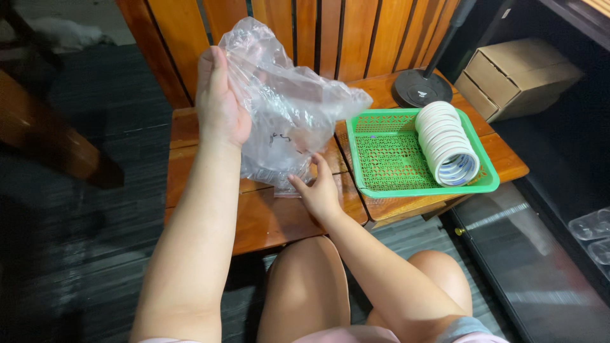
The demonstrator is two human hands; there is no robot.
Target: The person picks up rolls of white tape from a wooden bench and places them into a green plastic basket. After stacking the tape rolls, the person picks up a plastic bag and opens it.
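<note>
Partly bag-hidden: right hand point(318, 190) fingertips
</note>
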